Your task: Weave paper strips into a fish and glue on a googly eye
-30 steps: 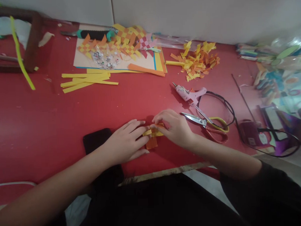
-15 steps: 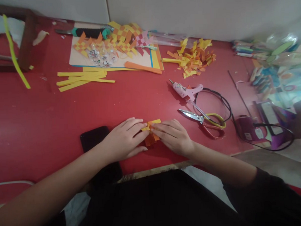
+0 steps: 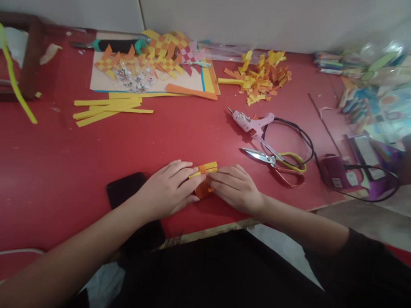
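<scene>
A small folded piece of orange and yellow paper strips is held on the red counter, close to its near edge and about midway along it. Its yellow strips are laid side to side, roughly along the near edge, with the right ends tilted slightly towards the far edge; the orange part is pointed towards the near edge. The whole piece's long axis cannot be told, as much is covered by fingers. The yellow strips are narrow and flat, crossed by an orange band; the orange part looks broader and creased. The left end is gripped by the curled fingers of the left hand, the right side by those of the right hand.
</scene>
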Action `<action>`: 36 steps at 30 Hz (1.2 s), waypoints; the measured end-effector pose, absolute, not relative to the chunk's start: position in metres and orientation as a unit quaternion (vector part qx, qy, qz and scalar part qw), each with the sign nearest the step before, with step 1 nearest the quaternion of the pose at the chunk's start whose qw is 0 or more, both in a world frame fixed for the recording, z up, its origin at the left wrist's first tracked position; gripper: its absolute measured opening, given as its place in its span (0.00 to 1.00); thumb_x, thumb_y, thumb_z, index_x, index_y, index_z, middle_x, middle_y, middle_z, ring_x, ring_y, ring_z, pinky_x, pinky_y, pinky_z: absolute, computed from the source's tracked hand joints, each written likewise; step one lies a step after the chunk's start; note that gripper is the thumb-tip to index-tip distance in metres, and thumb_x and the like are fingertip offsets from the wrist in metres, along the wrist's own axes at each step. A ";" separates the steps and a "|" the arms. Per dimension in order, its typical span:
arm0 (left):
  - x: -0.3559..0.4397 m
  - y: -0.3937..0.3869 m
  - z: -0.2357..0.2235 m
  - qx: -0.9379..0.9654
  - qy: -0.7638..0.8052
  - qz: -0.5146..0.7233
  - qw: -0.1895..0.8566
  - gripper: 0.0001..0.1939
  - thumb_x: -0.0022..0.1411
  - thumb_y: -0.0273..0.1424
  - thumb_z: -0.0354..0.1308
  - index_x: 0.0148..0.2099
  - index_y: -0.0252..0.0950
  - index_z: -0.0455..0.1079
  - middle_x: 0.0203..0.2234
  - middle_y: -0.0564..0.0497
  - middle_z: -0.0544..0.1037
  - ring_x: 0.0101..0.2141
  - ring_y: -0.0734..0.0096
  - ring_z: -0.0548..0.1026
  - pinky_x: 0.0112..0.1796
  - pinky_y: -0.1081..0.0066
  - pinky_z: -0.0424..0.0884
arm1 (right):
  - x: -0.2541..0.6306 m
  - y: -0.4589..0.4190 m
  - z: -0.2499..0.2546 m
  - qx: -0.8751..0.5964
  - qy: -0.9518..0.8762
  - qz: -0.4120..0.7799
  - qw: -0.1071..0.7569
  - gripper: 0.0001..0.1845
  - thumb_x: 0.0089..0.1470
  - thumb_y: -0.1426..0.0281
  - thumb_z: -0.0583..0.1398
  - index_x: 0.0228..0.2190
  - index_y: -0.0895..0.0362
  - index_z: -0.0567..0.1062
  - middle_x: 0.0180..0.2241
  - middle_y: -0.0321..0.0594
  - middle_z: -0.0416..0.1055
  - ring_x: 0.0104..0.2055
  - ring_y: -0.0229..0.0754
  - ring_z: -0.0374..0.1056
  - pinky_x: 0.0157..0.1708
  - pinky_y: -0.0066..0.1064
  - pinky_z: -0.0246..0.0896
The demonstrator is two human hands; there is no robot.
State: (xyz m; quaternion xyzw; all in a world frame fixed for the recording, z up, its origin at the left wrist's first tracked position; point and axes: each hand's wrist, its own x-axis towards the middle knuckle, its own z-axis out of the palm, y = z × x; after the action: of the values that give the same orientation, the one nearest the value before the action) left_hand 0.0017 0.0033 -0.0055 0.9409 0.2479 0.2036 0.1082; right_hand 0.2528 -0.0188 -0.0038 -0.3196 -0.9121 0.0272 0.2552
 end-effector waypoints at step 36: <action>0.001 0.006 -0.001 0.949 0.242 0.167 0.114 0.29 0.69 0.45 0.52 0.57 0.23 0.69 0.56 0.34 0.73 0.55 0.46 0.70 0.56 0.48 0.68 | 0.253 -0.024 -0.002 -0.305 -0.914 0.032 0.267 0.06 0.59 0.68 0.64 0.38 0.55 0.79 0.38 0.37 0.81 0.43 0.44 0.73 0.38 0.37 0.67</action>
State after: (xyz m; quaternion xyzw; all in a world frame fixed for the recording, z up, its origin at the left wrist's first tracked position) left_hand 0.0013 0.0056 -0.0009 0.9491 0.2416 0.1672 0.1137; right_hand 0.2529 -0.0238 -0.0021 -0.3052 -0.9136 0.0321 0.2668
